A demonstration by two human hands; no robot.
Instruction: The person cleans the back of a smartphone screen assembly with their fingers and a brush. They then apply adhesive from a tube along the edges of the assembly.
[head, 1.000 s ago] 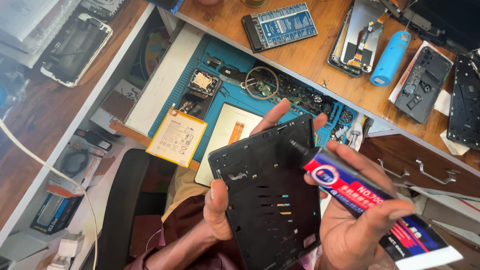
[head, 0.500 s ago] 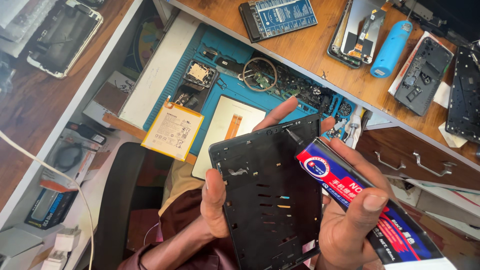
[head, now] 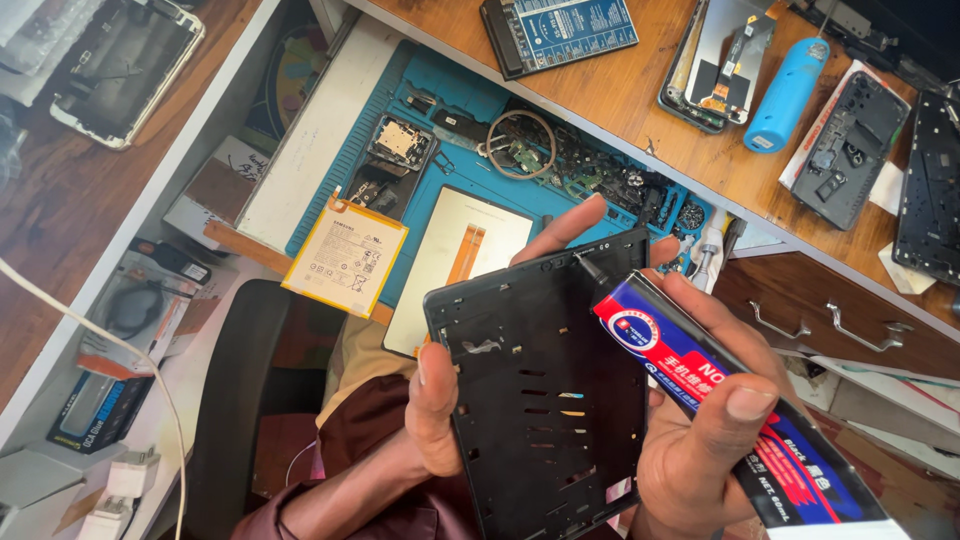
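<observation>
My left hand [head: 440, 400] grips the left edge of a black tablet frame [head: 545, 385], holding it tilted over my lap, fingers showing behind its top edge. My right hand [head: 700, 440] holds a red, blue and black glue tube [head: 720, 395]. The tube's thin black nozzle touches the frame's upper right edge. Behind the frame, on a blue work mat [head: 450, 110], lie a tablet screen panel [head: 450, 265] with an orange ribbon and a yellowish flat battery [head: 345, 257].
The wooden bench holds a dark battery pack [head: 560, 30], an opened phone [head: 715, 60], a blue cylinder [head: 785, 95] and black phone frames [head: 845, 150]. A drawer with handles [head: 860, 330] sits right. A phone back cover [head: 125, 65] lies at left, small boxes [head: 100, 400] below.
The view has shifted slightly. The tube's nozzle has moved a little along the frame's top right edge. Both hands keep their hold.
</observation>
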